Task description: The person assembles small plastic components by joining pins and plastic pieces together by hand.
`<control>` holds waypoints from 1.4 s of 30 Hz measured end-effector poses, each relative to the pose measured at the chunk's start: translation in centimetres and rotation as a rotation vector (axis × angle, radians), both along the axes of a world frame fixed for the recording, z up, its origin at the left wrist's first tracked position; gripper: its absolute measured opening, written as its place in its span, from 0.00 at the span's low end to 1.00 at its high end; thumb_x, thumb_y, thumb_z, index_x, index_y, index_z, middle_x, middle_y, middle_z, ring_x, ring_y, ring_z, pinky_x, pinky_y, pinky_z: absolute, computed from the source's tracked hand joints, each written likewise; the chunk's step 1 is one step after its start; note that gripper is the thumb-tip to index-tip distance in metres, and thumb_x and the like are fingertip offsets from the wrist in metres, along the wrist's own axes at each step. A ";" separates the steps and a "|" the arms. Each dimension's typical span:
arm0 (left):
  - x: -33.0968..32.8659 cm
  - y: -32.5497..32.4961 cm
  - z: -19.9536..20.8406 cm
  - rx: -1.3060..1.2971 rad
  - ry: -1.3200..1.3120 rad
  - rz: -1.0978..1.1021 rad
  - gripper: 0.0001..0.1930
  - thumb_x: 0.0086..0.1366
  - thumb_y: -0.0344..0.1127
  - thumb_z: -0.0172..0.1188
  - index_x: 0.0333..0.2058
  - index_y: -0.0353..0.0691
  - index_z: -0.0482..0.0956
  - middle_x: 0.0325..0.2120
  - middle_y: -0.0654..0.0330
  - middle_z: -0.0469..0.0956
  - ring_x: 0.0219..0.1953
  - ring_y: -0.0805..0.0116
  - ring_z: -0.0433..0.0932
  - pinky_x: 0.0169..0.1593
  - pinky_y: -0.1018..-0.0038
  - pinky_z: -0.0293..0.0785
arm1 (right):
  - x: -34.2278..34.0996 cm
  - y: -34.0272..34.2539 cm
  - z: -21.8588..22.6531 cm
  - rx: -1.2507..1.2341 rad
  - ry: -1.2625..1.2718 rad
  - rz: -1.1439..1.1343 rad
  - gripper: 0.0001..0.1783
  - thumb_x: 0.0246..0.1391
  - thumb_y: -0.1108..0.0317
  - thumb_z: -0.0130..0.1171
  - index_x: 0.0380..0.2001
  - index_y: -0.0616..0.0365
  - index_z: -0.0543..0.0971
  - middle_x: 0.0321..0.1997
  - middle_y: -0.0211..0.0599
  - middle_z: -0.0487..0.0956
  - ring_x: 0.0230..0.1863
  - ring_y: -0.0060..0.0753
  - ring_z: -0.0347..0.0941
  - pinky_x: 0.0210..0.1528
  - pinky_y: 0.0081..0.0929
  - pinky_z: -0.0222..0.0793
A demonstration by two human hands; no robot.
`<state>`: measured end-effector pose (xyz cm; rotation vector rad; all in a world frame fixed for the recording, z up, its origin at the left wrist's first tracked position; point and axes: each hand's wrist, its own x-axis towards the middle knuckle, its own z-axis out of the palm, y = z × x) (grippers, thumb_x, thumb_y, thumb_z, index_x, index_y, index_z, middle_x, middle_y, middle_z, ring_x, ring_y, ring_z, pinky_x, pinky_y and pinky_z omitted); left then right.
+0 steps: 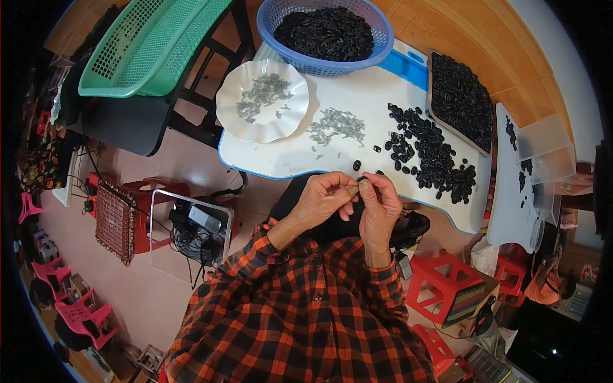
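Observation:
My left hand and my right hand meet at the near edge of the white table. Both are closed in a pinch, thumbs and forefingertips together; whatever is between them is too small and covered to name. Just beyond my fingertips lies a single black oval piece. To the right of it spreads a loose pile of black oval pieces. Small translucent pieces lie scattered in the middle of the table, and more translucent pieces rest on a white scalloped plate at the left.
A blue-purple basket full of black pieces stands at the far edge. A tray heaped with black pieces is at the far right. Left are a green basket and a frame bin of cables. A red stool stands lower right.

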<state>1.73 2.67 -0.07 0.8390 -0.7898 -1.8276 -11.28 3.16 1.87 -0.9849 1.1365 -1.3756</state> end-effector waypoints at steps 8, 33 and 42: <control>-0.7 0.5 -0.7 0.042 0.205 0.060 0.09 0.63 0.29 0.57 0.38 0.29 0.76 0.26 0.58 0.77 0.23 0.75 0.76 0.25 0.79 0.77 | 0.3 0.3 -0.4 -0.001 0.022 -0.082 0.06 0.55 0.76 0.57 0.37 0.62 0.77 0.30 0.26 0.74 0.29 0.13 0.67 0.32 0.11 0.63; 0.5 0.2 -0.7 0.015 0.195 0.151 0.12 0.67 0.35 0.52 0.39 0.29 0.75 0.27 0.60 0.77 0.21 0.78 0.74 0.23 0.82 0.74 | -0.1 0.4 0.9 0.081 0.019 0.032 0.11 0.53 0.76 0.59 0.40 0.66 0.77 0.33 0.30 0.78 0.31 0.15 0.69 0.35 0.13 0.65; 0.8 0.2 -0.9 -0.006 0.183 0.153 0.12 0.67 0.34 0.52 0.39 0.28 0.75 0.27 0.60 0.77 0.21 0.78 0.74 0.22 0.82 0.74 | -0.1 0.4 1.1 0.061 0.043 0.058 0.10 0.53 0.77 0.59 0.39 0.66 0.78 0.34 0.31 0.80 0.34 0.16 0.72 0.40 0.14 0.67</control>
